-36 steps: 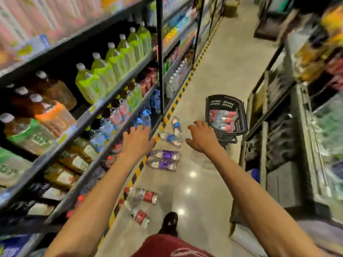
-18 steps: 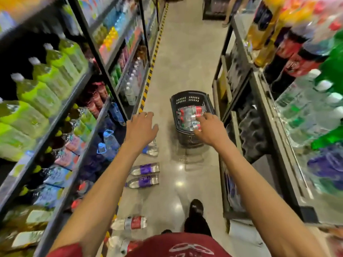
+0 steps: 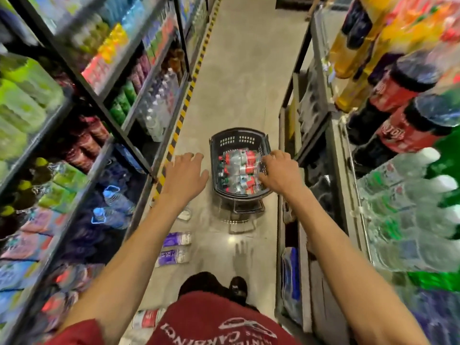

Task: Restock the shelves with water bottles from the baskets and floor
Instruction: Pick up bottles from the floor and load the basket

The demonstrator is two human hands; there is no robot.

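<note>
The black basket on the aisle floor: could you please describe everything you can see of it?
The black basket looks like plastic, with slotted holes in its far wall. It stands upright in the aisle and holds clear bottles with red labels, lying on their sides. The right hand is over its right rim; contact is unclear. The left hand hovers to its left, apart.

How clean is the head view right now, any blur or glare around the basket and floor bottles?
Head view: shelves on both sides smeared by motion blur; basket and purple-label bottles fairly sharp; a glare spot on the floor just nearer than the basket; wide-angle lens bows the shelf edges.
</note>
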